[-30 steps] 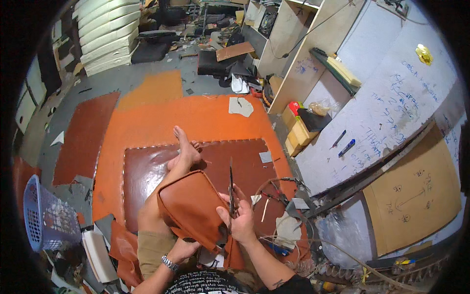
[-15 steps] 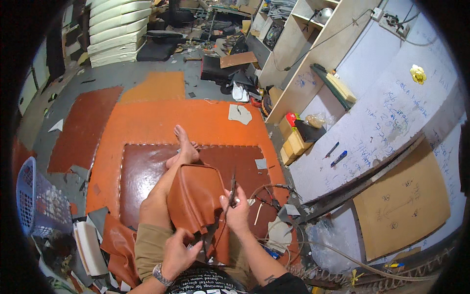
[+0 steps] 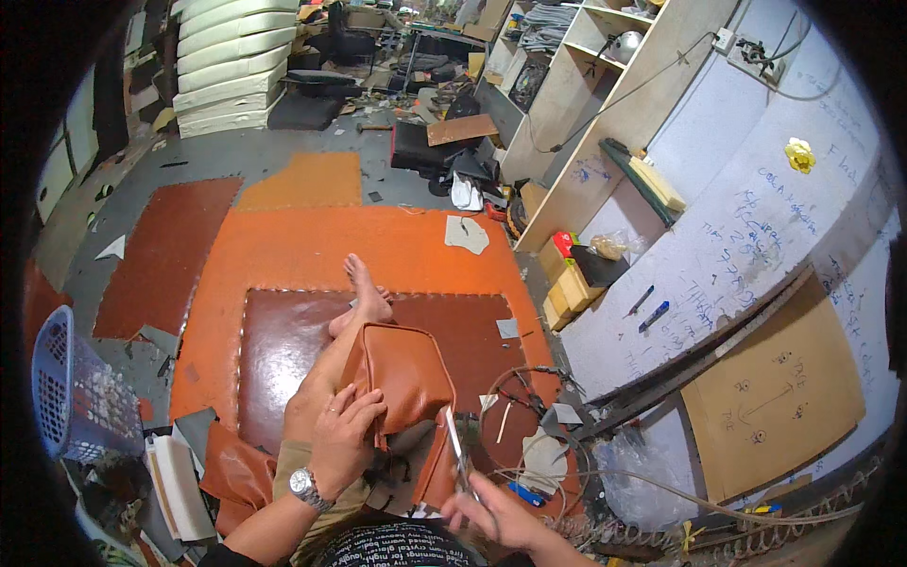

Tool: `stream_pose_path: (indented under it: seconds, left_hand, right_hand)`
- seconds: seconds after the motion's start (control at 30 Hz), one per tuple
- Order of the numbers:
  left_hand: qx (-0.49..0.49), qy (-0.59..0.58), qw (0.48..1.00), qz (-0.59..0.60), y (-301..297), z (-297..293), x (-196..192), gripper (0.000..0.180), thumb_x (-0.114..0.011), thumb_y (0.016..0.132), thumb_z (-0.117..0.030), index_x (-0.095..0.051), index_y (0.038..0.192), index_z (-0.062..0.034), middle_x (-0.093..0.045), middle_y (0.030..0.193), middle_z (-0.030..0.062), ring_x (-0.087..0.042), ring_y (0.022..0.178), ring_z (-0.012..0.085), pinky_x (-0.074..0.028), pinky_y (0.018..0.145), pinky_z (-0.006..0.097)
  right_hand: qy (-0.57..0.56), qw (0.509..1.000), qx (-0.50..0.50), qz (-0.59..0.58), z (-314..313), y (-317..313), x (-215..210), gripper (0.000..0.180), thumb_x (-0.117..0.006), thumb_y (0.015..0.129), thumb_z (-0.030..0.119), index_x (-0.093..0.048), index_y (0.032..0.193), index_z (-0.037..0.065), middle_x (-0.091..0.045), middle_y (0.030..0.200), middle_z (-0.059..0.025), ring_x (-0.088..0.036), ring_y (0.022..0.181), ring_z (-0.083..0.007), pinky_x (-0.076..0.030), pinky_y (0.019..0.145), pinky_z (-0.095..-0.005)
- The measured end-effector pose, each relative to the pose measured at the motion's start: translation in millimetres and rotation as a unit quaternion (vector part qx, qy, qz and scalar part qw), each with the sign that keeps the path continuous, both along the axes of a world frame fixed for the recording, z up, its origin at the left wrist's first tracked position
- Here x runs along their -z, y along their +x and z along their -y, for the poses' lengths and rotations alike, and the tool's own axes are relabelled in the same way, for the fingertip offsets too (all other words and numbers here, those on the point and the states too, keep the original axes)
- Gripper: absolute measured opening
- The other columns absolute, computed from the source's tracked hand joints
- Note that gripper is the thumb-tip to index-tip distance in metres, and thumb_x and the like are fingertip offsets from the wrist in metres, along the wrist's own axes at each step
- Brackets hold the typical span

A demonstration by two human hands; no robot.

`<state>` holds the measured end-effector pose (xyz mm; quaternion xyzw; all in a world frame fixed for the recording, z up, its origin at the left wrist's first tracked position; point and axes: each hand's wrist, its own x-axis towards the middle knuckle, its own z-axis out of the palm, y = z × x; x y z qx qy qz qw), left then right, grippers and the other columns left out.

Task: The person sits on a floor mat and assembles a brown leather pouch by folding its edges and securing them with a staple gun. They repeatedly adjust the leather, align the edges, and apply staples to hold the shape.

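A reddish-brown leather cover (image 3: 406, 364) with sewn seams lies across my lap and leg, its open lower end toward me. My left hand (image 3: 345, 435), with a watch on the wrist, rests on its left edge, fingers spread and laid over the leather; the thumb is hidden. In my right hand (image 3: 491, 510) is a pair of scissors (image 3: 455, 442), the fingers closed round the handles. The blades point away from me, beside the cover's lower right corner. Whether they touch the leather I cannot tell.
Under my legs spreads an orange and maroon mat (image 3: 213, 312). At left stand a blue basket (image 3: 55, 383) and a folded brown leather piece (image 3: 231, 472). Hoses and a clear plastic bag (image 3: 633, 482) lie at right, by a cardboard sheet (image 3: 775, 397) and a shelf unit (image 3: 605, 123).
My left hand has moved up from the lower edge onto the cover's left side, its fingers spreading. My right hand has drawn back toward me, and the scissors now point away. The cover has shifted slightly right.
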<state>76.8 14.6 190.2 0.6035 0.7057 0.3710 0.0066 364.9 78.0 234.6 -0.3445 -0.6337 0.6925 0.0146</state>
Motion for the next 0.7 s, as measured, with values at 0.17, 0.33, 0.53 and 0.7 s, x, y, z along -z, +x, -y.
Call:
stream_pose_path:
  seconds: [0.17, 0.33, 0.53, 0.7]
  left_hand:
    - [-0.009, 0.053, 0.999, 0.003, 3, 3, -3, 0.04, -0.075, 0.078, 0.002, -0.075, 0.117, -0.0087, -0.075, 0.132, 0.0079, -0.068, 0.117, 0.0364, -0.057, 0.099, 0.041]
    - [-0.013, 0.088, 0.996, 0.02, 14, 16, 0, 0.031, -0.075, 0.077, 0.002, -0.074, 0.108, -0.0064, -0.075, 0.122, 0.0102, -0.069, 0.103, 0.035, -0.058, 0.09, 0.044]
    - [-0.033, 0.092, 0.995, 0.037, 18, 26, -1, 0.022, -0.075, 0.08, 0.002, -0.073, 0.1, -0.0051, -0.075, 0.118, 0.0113, -0.069, 0.101, 0.0344, -0.058, 0.085, 0.043]
    - [-0.028, 0.086, 0.995, 0.043, 20, 31, 1, 0.022, -0.077, 0.078, 0.002, -0.072, 0.098, -0.0044, -0.075, 0.118, 0.0118, -0.069, 0.1, 0.035, -0.058, 0.085, 0.044]
  right_hand:
    - [-0.378, 0.926, 0.015, 0.02, 19, -2, -15, 0.075, -0.045, 0.111, 0.07, -0.04, 0.151, 0.008, -0.068, 0.111, -0.0117, -0.071, 0.085, -0.0197, -0.056, 0.075, -0.0303]
    - [-0.285, 0.957, 0.006, 0.053, 11, -51, -2, 0.083, -0.05, 0.105, 0.077, -0.038, 0.152, 0.009, -0.064, 0.106, -0.0107, -0.069, 0.083, -0.0169, -0.054, 0.071, -0.0289]
    - [-0.121, 0.989, 0.07, 0.052, 19, -82, 24, 0.067, -0.058, 0.107, 0.069, -0.054, 0.139, 0.01, -0.058, 0.089, -0.0009, -0.054, 0.065, -0.0083, -0.044, 0.054, -0.0251]
    - [-0.071, 0.991, 0.091, 0.069, 35, -77, 12, 0.046, -0.069, 0.109, 0.047, -0.061, 0.131, 0.008, -0.053, 0.071, 0.004, -0.048, 0.051, -0.0081, -0.043, 0.046, -0.0271]
